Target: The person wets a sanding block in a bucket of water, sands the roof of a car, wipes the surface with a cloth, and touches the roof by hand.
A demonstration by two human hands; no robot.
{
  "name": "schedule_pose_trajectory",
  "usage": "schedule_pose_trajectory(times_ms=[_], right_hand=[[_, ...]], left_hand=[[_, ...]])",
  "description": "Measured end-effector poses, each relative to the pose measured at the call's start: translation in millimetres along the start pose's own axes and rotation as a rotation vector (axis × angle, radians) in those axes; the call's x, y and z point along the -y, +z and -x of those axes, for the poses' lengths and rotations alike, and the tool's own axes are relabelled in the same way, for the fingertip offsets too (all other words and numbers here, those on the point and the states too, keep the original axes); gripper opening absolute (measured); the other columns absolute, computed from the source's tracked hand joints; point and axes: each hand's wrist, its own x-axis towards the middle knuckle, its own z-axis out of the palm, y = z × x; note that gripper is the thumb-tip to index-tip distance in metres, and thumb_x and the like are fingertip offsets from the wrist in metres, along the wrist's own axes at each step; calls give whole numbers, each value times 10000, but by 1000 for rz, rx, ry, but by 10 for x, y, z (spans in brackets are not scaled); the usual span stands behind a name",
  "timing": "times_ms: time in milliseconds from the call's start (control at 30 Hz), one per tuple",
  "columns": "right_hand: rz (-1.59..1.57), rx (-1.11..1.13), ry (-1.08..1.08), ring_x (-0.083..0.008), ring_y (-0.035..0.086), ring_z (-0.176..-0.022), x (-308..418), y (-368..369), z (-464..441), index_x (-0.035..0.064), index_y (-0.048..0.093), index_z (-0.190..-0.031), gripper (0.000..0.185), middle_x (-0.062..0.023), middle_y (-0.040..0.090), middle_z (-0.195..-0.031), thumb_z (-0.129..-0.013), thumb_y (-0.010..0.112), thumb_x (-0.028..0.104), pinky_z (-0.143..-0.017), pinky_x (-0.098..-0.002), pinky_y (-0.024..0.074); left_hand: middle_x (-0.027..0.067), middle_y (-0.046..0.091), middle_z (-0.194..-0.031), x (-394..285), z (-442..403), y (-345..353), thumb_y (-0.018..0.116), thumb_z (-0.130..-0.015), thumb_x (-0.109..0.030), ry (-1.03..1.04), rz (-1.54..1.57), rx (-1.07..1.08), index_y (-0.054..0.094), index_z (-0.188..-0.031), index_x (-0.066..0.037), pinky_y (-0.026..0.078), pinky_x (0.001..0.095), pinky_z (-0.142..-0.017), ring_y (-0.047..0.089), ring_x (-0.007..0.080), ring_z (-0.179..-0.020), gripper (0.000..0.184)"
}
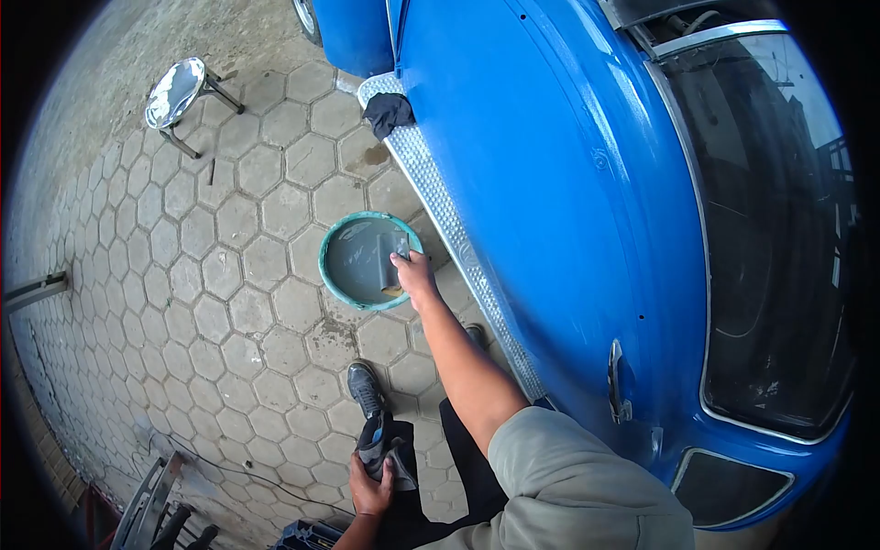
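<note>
A round green-rimmed bucket [327, 283] of cloudy grey water stands on the paving. Over its right side my right hand [414, 277] is closed on a grey flat piece [389, 261], perhaps a sheet or block, which hangs above or in the water. Lower down, near my leg, my left hand [370, 488] grips a dark grey cloth [396, 458]. Beside the bucket is the blue car [550, 211], with a metal running board [440, 188] along its lower edge. A dark crumpled cloth [389, 114] lies on that board.
A round-topped metal stool [176, 92] stands on the hexagonal pavers [236, 220] at the upper left. My shoe [366, 387] is below the bucket. A thin cable [247, 474] and metal frames [147, 500] lie at the lower left. The car's door handle [618, 380] juts out.
</note>
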Motion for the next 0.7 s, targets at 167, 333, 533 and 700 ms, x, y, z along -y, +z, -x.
schedule_pose_trajectory(times_ms=[167, 333, 533, 700], right_hand=[[695, -215, 44, -492, 793, -1326, -845, -629, -398, -35, 837, -1372, 347, -314, 824, -1428, -1178, 735, 235, -1152, -576, 618], [633, -410, -461, -435, 736, -1305, -361, -332, -65, 41, 817, -1272, 216, -170, 744, -1364, -1139, 741, 194, -1131, -606, 564], [902, -449, -534, -369, 712, -1400, -159, 113, -534, 142, 808, -1465, 370, -132, 733, -1462, -1100, 751, 164, -1224, -597, 505], [1036, -296, -393, -347, 695, -1460, -621, -266, -850, 181, 842, -1506, 429, -114, 725, -1487, -1084, 766, 152, -1250, -582, 518]], left_hand=[[334, 775, -1288, 61, -12, -26, 895, -1109, -333, 24, 33, 7, 617, -1506, 65, 626, 574, -1070, 784, 557, -1201, 627], [318, 770, -1250, 23, 26, -48, 903, -1103, -313, 7, 34, 13, 622, -1482, 66, 626, 564, -1056, 788, 534, -1173, 605], [303, 774, -1246, 227, 127, -41, 920, -1081, -304, -19, 22, -18, 634, -1474, 53, 627, 549, -1055, 791, 515, -1158, 603], [290, 773, -1256, 92, 141, -122, 925, -1071, -296, -16, -24, -47, 639, -1476, 48, 626, 537, -1059, 795, 494, -1155, 603]])
